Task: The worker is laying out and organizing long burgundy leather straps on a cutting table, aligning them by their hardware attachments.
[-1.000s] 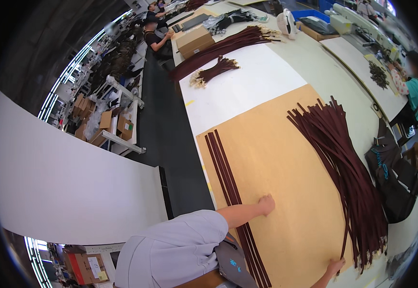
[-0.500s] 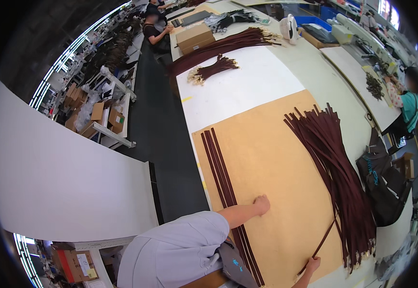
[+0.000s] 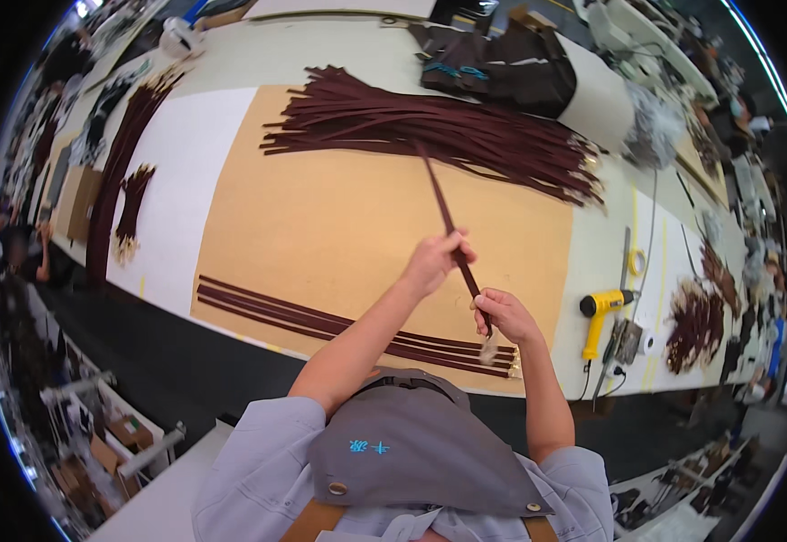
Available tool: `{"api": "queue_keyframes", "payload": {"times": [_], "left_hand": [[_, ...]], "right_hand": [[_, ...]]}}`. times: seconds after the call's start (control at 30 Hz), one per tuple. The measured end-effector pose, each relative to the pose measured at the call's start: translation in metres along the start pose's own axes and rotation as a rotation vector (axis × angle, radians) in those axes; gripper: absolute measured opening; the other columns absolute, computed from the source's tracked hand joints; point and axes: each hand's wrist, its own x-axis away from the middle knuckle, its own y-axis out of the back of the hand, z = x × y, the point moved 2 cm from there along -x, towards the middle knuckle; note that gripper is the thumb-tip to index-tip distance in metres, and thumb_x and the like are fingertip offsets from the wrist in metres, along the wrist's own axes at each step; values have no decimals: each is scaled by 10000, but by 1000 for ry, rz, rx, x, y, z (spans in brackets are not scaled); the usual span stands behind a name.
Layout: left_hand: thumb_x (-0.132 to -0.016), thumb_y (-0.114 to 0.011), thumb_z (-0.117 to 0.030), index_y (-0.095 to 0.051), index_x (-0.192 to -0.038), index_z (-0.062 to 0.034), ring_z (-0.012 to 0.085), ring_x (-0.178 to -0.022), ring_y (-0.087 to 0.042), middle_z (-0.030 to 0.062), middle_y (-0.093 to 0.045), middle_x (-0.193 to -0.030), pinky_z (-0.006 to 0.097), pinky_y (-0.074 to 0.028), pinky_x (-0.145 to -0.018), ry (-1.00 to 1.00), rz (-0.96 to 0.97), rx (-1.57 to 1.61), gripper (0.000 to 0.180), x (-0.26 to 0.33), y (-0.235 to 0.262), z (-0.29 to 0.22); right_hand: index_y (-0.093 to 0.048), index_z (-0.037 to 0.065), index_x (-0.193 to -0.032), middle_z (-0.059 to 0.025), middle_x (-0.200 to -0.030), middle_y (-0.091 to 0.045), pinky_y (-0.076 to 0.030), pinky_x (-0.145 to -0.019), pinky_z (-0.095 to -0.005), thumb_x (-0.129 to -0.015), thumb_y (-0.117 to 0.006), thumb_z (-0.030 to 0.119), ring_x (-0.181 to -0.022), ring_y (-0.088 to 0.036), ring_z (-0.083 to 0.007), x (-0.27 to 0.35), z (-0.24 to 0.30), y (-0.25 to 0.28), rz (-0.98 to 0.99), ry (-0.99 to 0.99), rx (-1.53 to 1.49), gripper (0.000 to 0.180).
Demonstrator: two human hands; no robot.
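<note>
While both hands grip one dark brown strap (image 3: 446, 212), left hand (image 3: 434, 262) closed mid-length and right hand (image 3: 502, 314) closed near its buckle end, it is seemingly being carried from the far pile (image 3: 430, 135) toward the near row (image 3: 348, 327). Next, laying it down calls for careful alignment. Row count: roughly five; pile uncountable.

hands: 2, left (image 3: 431, 264) and right (image 3: 503, 315) | strap (image 3: 448, 221) held in the hands: 1 | laid straps (image 3: 321, 321) just below the hands: about 5, hard to separate | strap pile (image 3: 430, 131) beyond the hands: 1, too many to count | heat gun (image 3: 603, 307) right of the hands: 1 | tape roll (image 3: 637, 262): 1
</note>
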Motion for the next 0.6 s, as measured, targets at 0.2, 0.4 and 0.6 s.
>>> {"api": "queue_keyframes", "payload": {"times": [0.2, 0.4, 0.6], "left_hand": [[-858, -478, -9, -441, -1042, 14, 157, -700, -550, 53, -537, -768, 338, -455, -776, -401, 66, 143, 190, 16, 4, -144], [-905, -450, -68, -491, -1032, 0, 170, -820, -525, 51, -530, -813, 329, -431, -841, -594, 97, -34, 149, 96, 71, -242], [-940, -434, -171, -511, -1021, -29, 130, -749, -499, 70, -580, -938, 256, -432, -698, -507, -276, -291, 181, 187, 108, -245]], "right_hand": [[-575, 14, -818, 2, -564, -511, -408, -494, -205, -906, -498, 230, -495, -486, -80, 69, 8, 36, 21, 31, 108, 246], [-592, 11, -835, -6, -645, -566, -441, -566, -197, -883, -529, 180, -581, -532, -65, 107, -15, 71, 25, -7, 107, 187], [-612, 12, -850, -8, -673, -587, -427, -550, -193, -851, -548, 172, -604, -544, -69, 127, -33, 91, -1, -35, 213, 172]]}}
